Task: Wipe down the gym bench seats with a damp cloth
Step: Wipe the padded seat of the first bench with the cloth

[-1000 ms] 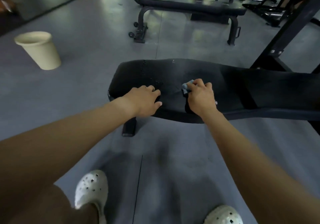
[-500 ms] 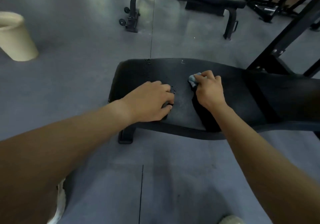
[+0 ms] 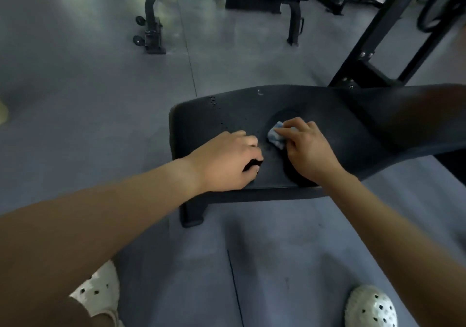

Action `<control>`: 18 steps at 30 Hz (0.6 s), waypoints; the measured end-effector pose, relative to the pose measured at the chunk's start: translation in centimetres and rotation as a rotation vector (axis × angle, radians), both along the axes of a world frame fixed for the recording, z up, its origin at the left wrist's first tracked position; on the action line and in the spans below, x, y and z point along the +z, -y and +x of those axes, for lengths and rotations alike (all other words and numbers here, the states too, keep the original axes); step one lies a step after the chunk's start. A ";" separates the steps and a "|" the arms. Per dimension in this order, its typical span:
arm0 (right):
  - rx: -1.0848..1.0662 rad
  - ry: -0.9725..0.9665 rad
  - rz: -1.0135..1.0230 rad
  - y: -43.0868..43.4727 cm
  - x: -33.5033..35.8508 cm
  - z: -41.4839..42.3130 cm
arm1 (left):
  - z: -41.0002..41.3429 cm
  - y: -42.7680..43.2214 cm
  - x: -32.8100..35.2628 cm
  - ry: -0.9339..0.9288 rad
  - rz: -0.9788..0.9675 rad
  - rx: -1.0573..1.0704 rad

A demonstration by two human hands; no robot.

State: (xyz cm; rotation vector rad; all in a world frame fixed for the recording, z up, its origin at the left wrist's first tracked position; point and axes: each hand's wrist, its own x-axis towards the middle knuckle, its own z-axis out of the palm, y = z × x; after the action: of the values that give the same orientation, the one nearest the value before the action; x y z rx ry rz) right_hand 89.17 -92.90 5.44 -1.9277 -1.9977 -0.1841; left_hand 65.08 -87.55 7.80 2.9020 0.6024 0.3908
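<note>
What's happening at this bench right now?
A person is wiping the black padded bench seat. The right hand holds a small light-blue cloth against the middle of the pad, where a curved wipe mark shows. The left hand rests on the seat just beside it, fingers curled; whether it holds anything is unclear. Droplets dot the seat's far left edge.
</note>
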 end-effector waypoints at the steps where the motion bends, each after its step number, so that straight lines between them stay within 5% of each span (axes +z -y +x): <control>1: -0.096 -0.010 0.008 -0.6 0.1 0.1 | -0.3 -0.3 0.0 -0.005 -0.005 -0.023; 5: -0.388 -0.060 -0.065 -2.1 0.5 -2.2 | -1.7 -1.3 -0.1 -0.034 0.016 -0.125; 14: -0.050 0.021 -0.035 1.5 0.0 -8.3 | -4.2 -3.1 0.3 -0.022 0.039 -0.230; 18: -0.139 0.147 -0.065 1.7 0.5 -5.8 | -4.0 -3.5 0.0 -0.006 0.008 -0.256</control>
State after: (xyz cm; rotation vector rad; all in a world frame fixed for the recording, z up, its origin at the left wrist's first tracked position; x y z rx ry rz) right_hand 83.35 -94.65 5.91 -2.1529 -1.9827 -0.3086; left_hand 61.11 -84.03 7.85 2.9376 0.2240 0.3496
